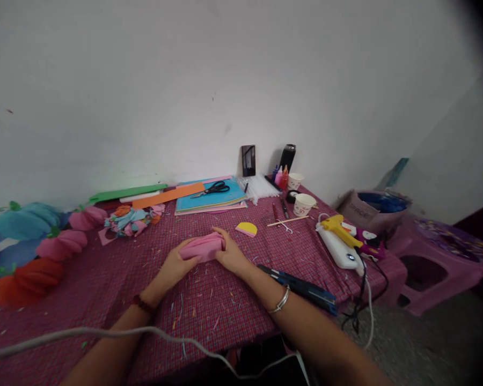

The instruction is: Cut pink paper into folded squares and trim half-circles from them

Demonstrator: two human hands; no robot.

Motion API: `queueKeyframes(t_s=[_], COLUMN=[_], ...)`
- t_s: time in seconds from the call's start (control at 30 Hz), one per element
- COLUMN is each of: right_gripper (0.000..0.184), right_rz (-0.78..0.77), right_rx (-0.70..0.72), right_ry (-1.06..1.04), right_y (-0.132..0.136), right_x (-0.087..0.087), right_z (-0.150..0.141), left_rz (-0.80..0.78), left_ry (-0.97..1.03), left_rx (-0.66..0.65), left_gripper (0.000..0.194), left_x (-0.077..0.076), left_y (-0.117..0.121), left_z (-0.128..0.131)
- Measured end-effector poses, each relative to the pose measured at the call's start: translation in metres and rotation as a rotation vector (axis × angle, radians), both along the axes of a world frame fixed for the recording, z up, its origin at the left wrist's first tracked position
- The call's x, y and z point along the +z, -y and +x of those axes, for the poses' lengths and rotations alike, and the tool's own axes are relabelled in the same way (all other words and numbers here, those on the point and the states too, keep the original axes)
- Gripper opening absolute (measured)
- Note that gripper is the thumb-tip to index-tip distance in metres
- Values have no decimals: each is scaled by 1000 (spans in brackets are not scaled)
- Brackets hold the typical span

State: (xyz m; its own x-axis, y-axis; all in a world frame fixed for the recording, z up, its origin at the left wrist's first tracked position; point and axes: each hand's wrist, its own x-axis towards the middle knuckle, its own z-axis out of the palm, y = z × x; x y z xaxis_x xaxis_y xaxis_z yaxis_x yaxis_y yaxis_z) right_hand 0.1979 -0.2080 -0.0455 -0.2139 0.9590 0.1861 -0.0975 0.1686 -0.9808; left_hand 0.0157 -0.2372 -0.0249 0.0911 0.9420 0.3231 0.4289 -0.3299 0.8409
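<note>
Between my two hands is a folded bundle of pink paper (202,247), held a little above the checked tablecloth. My left hand (177,265) grips its left end, with the thumb along the near side. Around the right end curl the fingers of my right hand (229,252). Just beyond the right hand lies a half-round yellow and pink paper piece (247,229). A long dark blue tool (300,287), its kind unclear, rests under my right forearm.
Paper pumpkins (28,221) and scraps (132,220) lie left. Scissors (213,188) rest on coloured sheets (185,205) at the back. Paper cups (304,205), a stick (287,221) and a yellow glue gun (340,229) on a white power bank (338,249) are right. A white cable (104,332) crosses the front.
</note>
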Motion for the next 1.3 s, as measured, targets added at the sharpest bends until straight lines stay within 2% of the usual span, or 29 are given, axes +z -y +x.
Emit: queueKeyframes(t_s=[0.07,0.1,0.17,0.23,0.3,0.37,0.47,0.53,0.57,0.63,0.7,0.77,0.83,0.9,0.97,1.03,1.1,1.17,1.2,1.23,1.3], right_gripper=[68,66,59,47,35,42,43,45,46,46,45,46,50,59,72,79,72,54,47,45,55], right_rz=[-29,-46,-86,-144,-215,-286,-356,-359,-346,-323,-303,-283,-268,-236,-155,15,250,434,465,457,392], right_rx=[17,19,5,14,83,212,354,341,305,229,162,106,63,21,-37,-101,-117,-25,58,148,303], right_ry=[-50,-81,-153,-224,-270,-298,-340,-367,-376,-394,-400,-390,-375,-326,-170,81,310,437,457,453,415], right_y=[-1,-2,-4,-5,-2,3,10,12,12,10,6,4,3,3,4,6,9,11,12,14,15], right_x=[-1,-1,0,3,9,15,21,22,21,18,15,12,9,7,8,13,20,26,28,29,29], right_z=[-1,-1,0,3,6,9,9,7,6,5,4,3,1,0,2,7,13,18,19,20,19], left_rz=[62,87,157,334,574,761,821,737,655,411,58,-293,-499,-539,-537,-545,-553,-549,-548,-548,-551], left_ry=[-48,-52,-46,-96,-217,-366,-491,-448,-355,-11,441,787,922,925,905,895,890,888,886,878,846], left_rx=[3,13,43,62,45,-7,-91,-74,-15,147,217,110,-21,-85,-125,-161,-177,-176,-170,-162,-137], left_gripper=[22,19,21,23,27,30,33,33,34,36,35,35,36,35,43,48,49,48,46,43,36], left_x=[-1,-1,1,6,11,15,17,16,17,18,21,23,23,19,13,8,5,5,6,7,10], left_y=[2,4,8,12,16,19,22,22,22,20,17,15,16,19,23,25,27,28,28,29,30], left_z=[-2,-3,-7,-12,-17,-18,-14,-9,-7,-4,-2,0,5,13,22,27,29,29,28,27,25])
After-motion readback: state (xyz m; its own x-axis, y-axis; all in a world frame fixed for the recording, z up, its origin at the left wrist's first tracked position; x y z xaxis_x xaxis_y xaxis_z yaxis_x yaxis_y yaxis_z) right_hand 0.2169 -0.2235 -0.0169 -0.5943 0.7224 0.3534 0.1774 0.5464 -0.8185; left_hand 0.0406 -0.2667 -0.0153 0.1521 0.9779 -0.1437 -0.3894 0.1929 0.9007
